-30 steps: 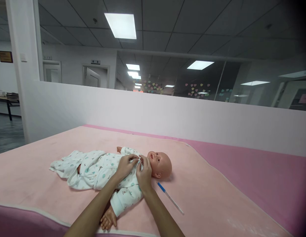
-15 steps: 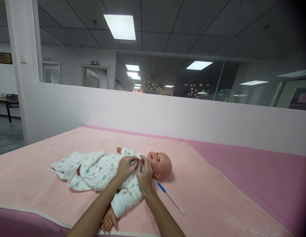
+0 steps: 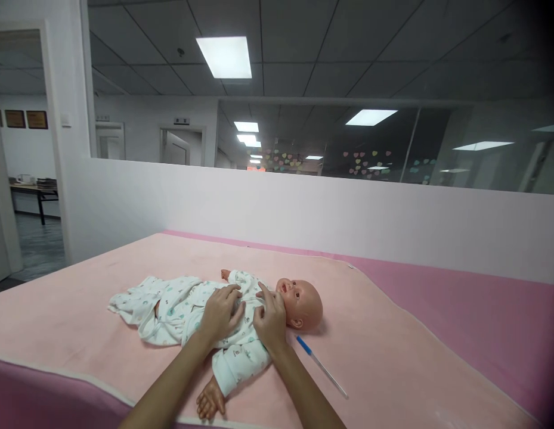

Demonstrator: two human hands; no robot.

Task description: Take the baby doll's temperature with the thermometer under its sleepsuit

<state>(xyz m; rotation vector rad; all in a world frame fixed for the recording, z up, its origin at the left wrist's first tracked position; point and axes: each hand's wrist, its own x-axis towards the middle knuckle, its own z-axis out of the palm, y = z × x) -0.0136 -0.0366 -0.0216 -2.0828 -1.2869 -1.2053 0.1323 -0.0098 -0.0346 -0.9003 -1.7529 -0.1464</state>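
Observation:
A baby doll (image 3: pixel 303 304) lies on its back, head to the right, dressed in a white printed outfit (image 3: pixel 241 360). My left hand (image 3: pixel 220 313) rests over the doll's chest, its thumb and fingers apart and touching the cloth. By the collar, just under the doll's chin, is my right hand (image 3: pixel 271 316), fingers bent and spread, with nothing seen in them. A gap of printed cloth shows between the two hands. The near arm of the doll ends in a bare doll hand (image 3: pixel 210 400) close to the front edge.
A thin stick with a blue end (image 3: pixel 321 364) lies on the peach mat (image 3: pixel 393 363), right of my right forearm. Pink padding (image 3: pixel 473 310) borders the mat. Behind it runs a low white wall (image 3: pixel 348 220) with glass above.
My hands have drawn apart from the collar, the left one toward the doll's belly, and their pinched fingers have loosened. The whole view has shifted, so everything sits further right.

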